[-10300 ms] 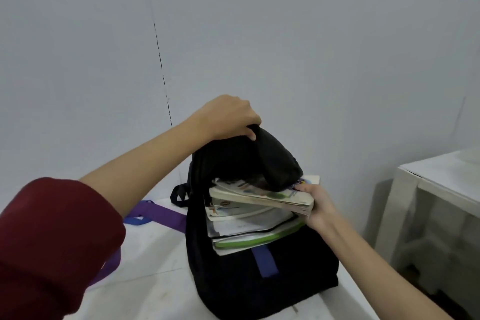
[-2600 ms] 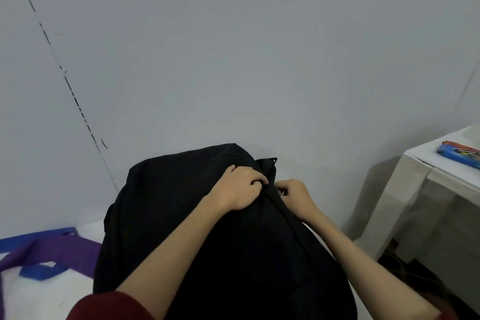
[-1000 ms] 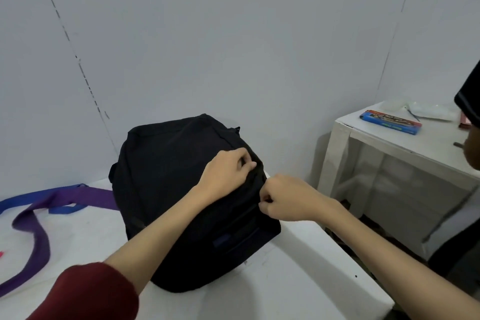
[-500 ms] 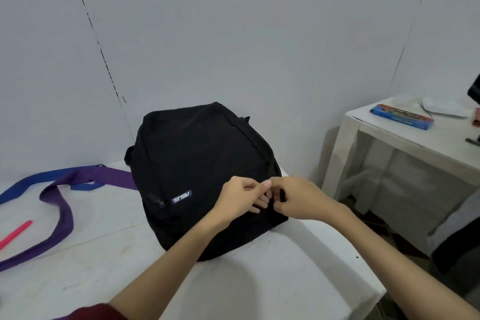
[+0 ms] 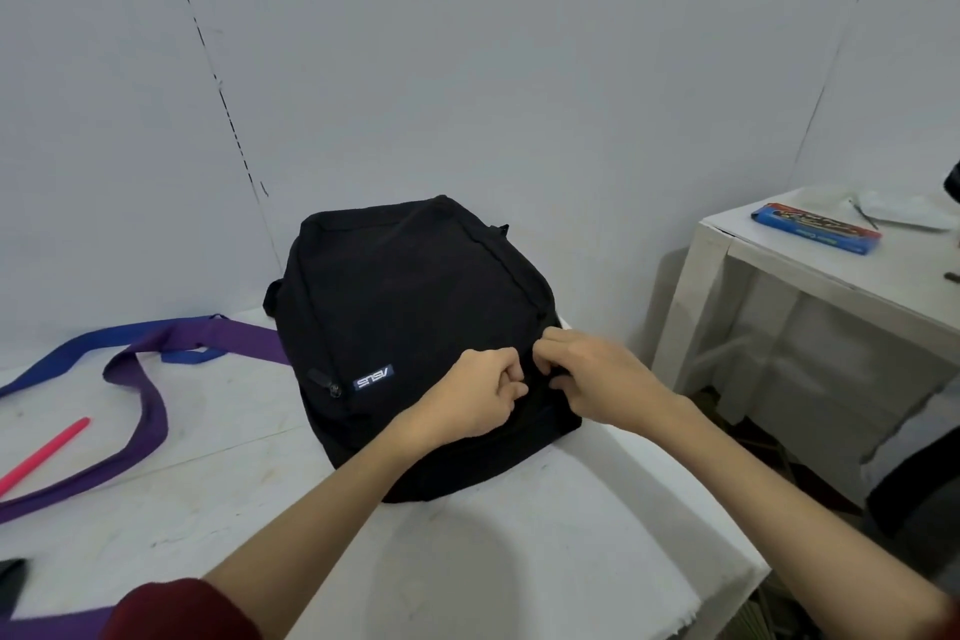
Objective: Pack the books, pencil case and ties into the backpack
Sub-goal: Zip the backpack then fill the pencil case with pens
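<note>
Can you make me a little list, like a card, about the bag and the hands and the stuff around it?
backpack: black, lying on white table
left hand: fingers curled, pinching backpack's near edge
right hand: pinching same spot
purple tie: on table, outside backpack
blue tie: beside it, outside
pink stick: on table
blue box: on side table

Left arm wears a dark red sleeve (image 5: 171, 611) pushed up near the elbow; right forearm (image 5: 810, 530) bare, unsleeved.
</note>
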`<action>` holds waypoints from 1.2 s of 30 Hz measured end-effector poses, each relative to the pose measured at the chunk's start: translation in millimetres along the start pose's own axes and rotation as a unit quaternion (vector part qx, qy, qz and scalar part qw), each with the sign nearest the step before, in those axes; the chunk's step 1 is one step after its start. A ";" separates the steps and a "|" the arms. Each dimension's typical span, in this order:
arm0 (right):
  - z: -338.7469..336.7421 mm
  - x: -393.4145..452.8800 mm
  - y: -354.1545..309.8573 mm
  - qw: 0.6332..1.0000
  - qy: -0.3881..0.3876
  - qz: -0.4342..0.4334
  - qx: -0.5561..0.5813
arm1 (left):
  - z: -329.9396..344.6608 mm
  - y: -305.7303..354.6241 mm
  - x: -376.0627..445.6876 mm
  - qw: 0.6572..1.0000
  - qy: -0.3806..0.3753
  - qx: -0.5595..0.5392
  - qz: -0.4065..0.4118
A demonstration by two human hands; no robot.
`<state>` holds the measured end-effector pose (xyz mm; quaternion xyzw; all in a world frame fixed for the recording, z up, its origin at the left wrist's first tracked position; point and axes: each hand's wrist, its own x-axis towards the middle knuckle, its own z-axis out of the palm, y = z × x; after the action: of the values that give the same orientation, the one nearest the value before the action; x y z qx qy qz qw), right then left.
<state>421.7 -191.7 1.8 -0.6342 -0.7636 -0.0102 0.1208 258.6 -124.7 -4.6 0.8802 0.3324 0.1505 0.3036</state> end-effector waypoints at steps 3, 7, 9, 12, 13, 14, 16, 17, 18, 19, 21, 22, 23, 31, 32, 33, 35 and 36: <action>4.4 -1.5 6.2 0.998 0.022 0.003 -0.053 | -5.3 -7.9 -14.2 0.999 0.005 0.028 0.016; -0.9 -6.4 1.1 0.994 0.037 0.031 -0.101 | -17.7 -22.2 -40.5 0.998 0.024 0.054 0.035; -7.5 -4.7 -17.9 0.990 0.047 -0.004 -0.136 | -22.5 -27.6 -52.7 0.997 0.037 0.060 0.038; -10.7 10.6 -51.3 0.985 0.057 -0.065 -0.149 | -23.3 -26.6 -62.8 0.992 0.072 0.090 0.051; -6.7 16.2 -61.6 0.982 0.049 -0.097 -0.153 | -21.8 -25.1 -65.2 0.989 0.084 0.113 0.054; 0.7 21.0 -65.6 0.978 0.045 -0.126 -0.161 | -19.8 -24.3 -66.7 0.984 0.096 0.140 0.052; 7.1 24.8 -64.1 0.973 0.047 -0.146 -0.170 | -16.5 -26.4 -69.1 0.975 0.128 0.176 0.038; 6.7 24.5 -58.3 0.974 0.050 -0.145 -0.164 | -15.5 -29.0 -71.0 0.973 0.141 0.182 0.037; 5.9 23.7 -51.1 0.977 0.054 -0.143 -0.147 | -16.6 -31.3 -74.6 0.969 0.155 0.188 0.042; 7.3 21.2 -40.3 0.978 0.074 -0.143 -0.135 | -17.8 -35.5 -77.7 0.961 0.173 0.209 0.063; 3.0 17.8 -28.4 0.980 0.091 -0.130 -0.118 | -23.6 -45.5 -87.2 0.936 0.214 0.260 0.101; -1.4 17.1 -25.6 0.983 0.078 -0.117 -0.118 | -28.2 -51.5 -92.8 0.929 0.223 0.275 0.103; -4.7 18.8 -24.2 0.983 0.058 -0.114 -0.128 | -33.5 -57.7 -98.4 0.930 0.221 0.278 0.096; 17.2 54.5 -117.9 0.972 0.058 -0.204 -0.099 | -42.8 -81.6 -118.6 0.961 0.175 0.215 0.004; 24.7 60.3 -125.3 0.972 0.024 -0.214 -0.098 | -41.8 -82.9 -117.4 0.954 0.179 0.239 0.004; 29.3 64.4 -129.5 0.973 -0.026 -0.208 -0.094 | -42.1 -85.4 -117.0 0.949 0.184 0.257 0.007; 34.2 69.1 -126.3 0.973 -0.054 -0.217 -0.063 | -43.2 -88.4 -118.9 0.946 0.189 0.262 -0.003; 32.2 69.6 -122.9 0.973 -0.044 -0.221 -0.042 | -43.4 -88.9 -119.3 0.946 0.193 0.261 -0.007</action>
<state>285.3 -143.0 1.1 -0.4544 -0.8881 -0.0413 0.0553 106.9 -133.8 -35.1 0.8806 0.4179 0.2232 -0.0058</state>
